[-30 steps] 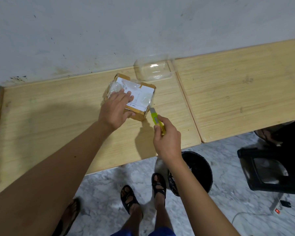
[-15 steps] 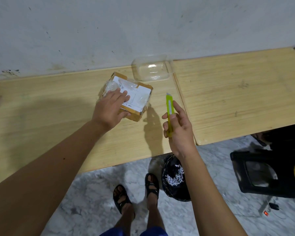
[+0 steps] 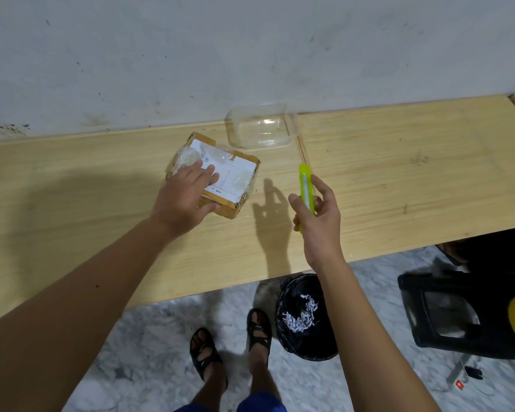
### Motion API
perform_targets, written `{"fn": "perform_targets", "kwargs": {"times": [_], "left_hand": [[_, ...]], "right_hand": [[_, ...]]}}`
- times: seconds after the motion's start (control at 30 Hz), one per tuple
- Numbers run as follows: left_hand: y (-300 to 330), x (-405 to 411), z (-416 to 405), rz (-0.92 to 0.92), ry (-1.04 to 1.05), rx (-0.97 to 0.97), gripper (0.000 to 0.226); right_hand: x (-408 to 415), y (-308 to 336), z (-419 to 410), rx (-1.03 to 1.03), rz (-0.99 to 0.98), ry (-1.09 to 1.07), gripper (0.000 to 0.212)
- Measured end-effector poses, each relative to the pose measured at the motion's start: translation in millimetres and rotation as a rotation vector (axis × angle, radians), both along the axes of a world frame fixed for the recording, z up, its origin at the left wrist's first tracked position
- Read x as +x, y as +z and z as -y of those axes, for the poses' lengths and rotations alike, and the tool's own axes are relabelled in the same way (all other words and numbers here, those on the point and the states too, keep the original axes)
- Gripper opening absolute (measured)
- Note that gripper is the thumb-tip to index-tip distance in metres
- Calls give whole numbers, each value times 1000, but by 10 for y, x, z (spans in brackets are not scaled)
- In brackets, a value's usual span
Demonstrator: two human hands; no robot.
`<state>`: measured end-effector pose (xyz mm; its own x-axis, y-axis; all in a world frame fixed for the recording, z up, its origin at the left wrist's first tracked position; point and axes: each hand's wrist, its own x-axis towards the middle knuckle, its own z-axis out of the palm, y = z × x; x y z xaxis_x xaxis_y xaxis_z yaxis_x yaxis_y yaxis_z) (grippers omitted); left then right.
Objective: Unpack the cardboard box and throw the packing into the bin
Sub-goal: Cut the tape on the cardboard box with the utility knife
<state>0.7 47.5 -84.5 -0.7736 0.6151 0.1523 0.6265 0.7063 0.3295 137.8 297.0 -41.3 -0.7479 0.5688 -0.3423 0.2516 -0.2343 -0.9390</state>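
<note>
cardboard box | left hand flat on top; right hand grips cutter beside

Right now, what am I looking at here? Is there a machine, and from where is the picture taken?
There is no machine. A person wears a camera on the head; it looks down at both hands. The left hand rests on a taped cardboard box on the wooden table. The right hand holds a green utility knife above the table, apart from the box. A clear plastic container stands behind the box. On the floor below stands a black bin.
</note>
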Motion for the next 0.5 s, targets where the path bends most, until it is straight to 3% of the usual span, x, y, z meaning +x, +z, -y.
{"fn": "perform_targets", "kwargs": {"times": [0.1,0.27,0.5], "left_hand": [[-73,26,5,-100,-8,56,80],[-80,97,-198,-162,197,207,89],[-159,53,-224,-86,239,147,82]], "right_hand": [[-191,-205,-172,174,113,-81,35],[-467,-586,-425,512,200,4,30],[-814,-921,-797,720,467,-8,31]]}}
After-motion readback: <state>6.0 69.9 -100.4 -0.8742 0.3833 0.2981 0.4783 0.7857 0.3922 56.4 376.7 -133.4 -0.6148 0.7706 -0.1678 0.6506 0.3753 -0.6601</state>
